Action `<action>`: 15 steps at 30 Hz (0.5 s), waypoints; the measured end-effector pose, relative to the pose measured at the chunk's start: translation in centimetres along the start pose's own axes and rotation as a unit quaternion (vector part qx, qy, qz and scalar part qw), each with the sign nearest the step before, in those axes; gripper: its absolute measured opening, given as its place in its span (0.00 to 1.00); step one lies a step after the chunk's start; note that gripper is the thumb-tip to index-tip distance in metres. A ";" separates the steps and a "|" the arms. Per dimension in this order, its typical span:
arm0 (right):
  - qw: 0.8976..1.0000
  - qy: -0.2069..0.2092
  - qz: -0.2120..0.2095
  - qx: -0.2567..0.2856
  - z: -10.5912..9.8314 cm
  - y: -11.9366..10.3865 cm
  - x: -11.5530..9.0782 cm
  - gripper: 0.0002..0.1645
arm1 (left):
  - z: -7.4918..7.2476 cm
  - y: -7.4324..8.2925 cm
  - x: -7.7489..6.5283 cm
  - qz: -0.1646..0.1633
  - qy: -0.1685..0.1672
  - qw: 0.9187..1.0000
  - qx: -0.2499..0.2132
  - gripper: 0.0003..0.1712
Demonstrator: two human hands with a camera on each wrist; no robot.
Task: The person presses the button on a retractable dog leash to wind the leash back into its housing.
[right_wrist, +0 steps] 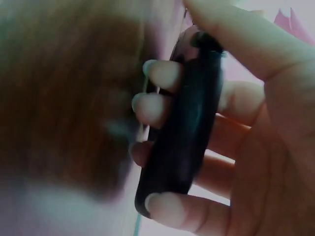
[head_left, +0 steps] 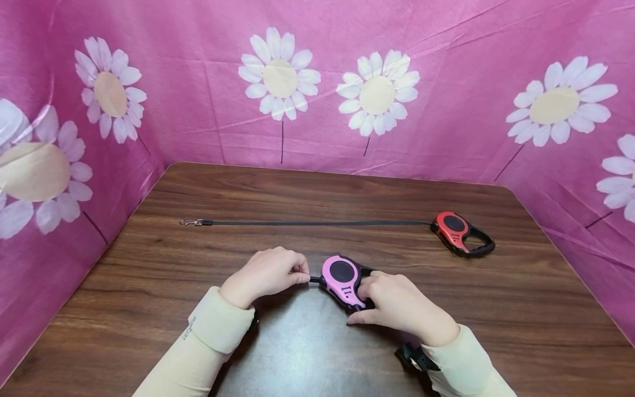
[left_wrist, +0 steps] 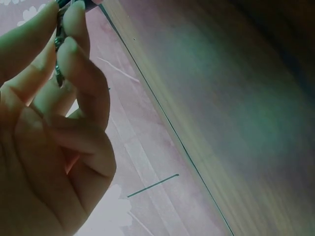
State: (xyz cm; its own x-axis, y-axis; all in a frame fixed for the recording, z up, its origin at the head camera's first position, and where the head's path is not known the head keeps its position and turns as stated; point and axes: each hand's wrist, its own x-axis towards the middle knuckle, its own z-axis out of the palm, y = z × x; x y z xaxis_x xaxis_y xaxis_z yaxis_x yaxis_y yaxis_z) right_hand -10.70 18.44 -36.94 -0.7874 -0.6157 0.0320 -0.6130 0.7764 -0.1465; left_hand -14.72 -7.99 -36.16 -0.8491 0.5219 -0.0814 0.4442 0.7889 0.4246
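Observation:
A pink and black retractable dog leash (head_left: 341, 272) is held low over the middle of the table. My right hand (head_left: 399, 305) grips its black handle (right_wrist: 183, 130), with the fingers passing through the loop in the right wrist view. At the leash's nozzle, my left hand (head_left: 274, 272) pinches the end of the strap between thumb and fingers. A small metal snap hook (left_wrist: 59, 44) shows between those fingers in the left wrist view. Only a short black piece (head_left: 315, 279) appears between the left fingertips and the pink casing.
Farther back lies a red and black retractable leash (head_left: 448, 225). Its dark strap (head_left: 307, 223) stretches straight leftward to a metal snap hook (head_left: 189, 222). The wooden table (head_left: 149, 286) is bordered by a pink cloth (head_left: 198, 105) with white daisies.

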 end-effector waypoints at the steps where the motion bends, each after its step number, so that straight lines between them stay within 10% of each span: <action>1: 1.000 -0.002 -0.002 -0.004 0.1 0.0 0.0 0.27 | 0.0 0.0 0.0 -0.001 -0.003 1.000 -0.001 0.04; 15: 1.000 -0.006 0.000 0.020 0.1 0.1 0.0 0.22 | 0.0 -0.5 -0.4 -0.004 -0.067 0.997 -0.032 0.05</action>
State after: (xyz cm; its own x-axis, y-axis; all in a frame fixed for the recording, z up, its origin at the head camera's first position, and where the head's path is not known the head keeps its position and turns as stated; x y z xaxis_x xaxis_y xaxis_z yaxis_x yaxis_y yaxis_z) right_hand -10.80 18.49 -37.09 -0.7863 -0.6175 0.0196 -0.6097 0.7704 -0.1861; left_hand -14.62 -8.54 -36.29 -0.8049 0.5576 -0.2027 0.4151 0.7734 0.4792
